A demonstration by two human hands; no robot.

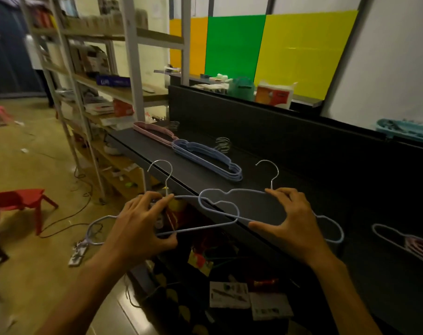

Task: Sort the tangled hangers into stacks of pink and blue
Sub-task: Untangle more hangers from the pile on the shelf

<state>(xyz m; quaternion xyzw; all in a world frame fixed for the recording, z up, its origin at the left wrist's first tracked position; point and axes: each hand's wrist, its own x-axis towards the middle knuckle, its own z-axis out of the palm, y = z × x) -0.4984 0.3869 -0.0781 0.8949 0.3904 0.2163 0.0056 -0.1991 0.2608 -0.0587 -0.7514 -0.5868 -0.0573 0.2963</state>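
While each hand grips one blue hanger, the two hangers overlap above the black shelf's (205,180) edge.
Left hand (135,226) pinches the left hanger (196,228), right hand (290,221) the right hanger (232,192), fingers spread; blue stack (205,155) and pink stack (152,130) lie beyond, red chair (19,201) left.

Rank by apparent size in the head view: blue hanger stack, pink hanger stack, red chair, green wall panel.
1. green wall panel
2. red chair and blue hanger stack: alike, unranked
3. pink hanger stack, smallest, though farthest along the shelf

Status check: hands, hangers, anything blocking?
Left hand and right hand each grip one blue hanger, overlapped. Blue stack and pink stack on shelf. Nothing blocking.
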